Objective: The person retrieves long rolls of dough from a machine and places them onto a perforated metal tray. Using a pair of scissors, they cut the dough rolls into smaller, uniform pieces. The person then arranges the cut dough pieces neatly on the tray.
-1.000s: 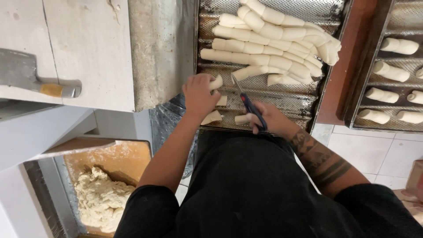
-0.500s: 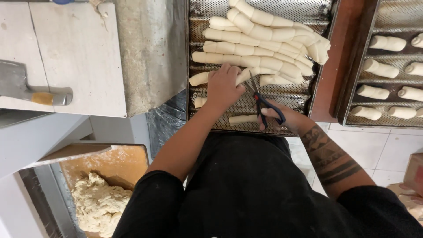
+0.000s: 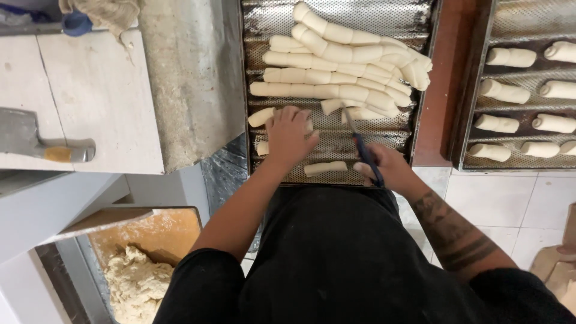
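Left hand (image 3: 290, 135) presses flat on a dough strip (image 3: 261, 116) in the tray (image 3: 336, 171). Right hand (image 3: 387, 171) grips scissors (image 3: 362, 146), blades at the strip's free end. Advisable: hold the strip taut, cut square, keep fingers clear.

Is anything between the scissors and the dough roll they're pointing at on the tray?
Nothing visible. The scissors in the right hand point straight at a dough roll, with only bare perforated tray between. The left hand rests off to the side.
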